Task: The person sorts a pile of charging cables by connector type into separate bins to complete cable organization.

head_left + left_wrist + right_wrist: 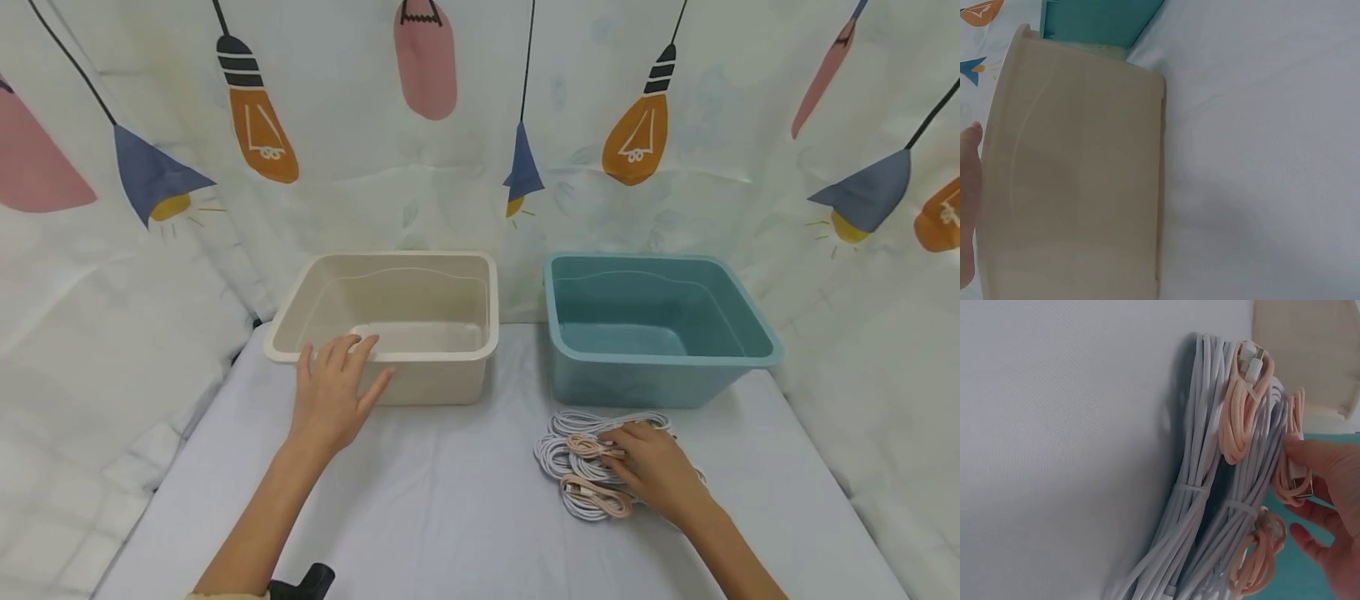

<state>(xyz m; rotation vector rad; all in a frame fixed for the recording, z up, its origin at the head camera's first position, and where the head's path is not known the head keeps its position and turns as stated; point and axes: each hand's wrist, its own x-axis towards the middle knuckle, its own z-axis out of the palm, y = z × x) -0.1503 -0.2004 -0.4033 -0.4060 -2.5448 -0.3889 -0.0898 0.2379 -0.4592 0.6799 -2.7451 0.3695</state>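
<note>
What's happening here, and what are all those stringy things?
A person's right hand is pinching a small coiled pink cable at a pile of cables. Long white cables, tied in bundles, lie on the white table with other pink coils, just in front of the blue-green bin. The left hand holds nothing; its fingers are spread at the near rim of the cream bin.

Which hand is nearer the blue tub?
Right. The right hand is in front of the blue tub, at the cables; the left hand is by the cream tub, further left.
</note>
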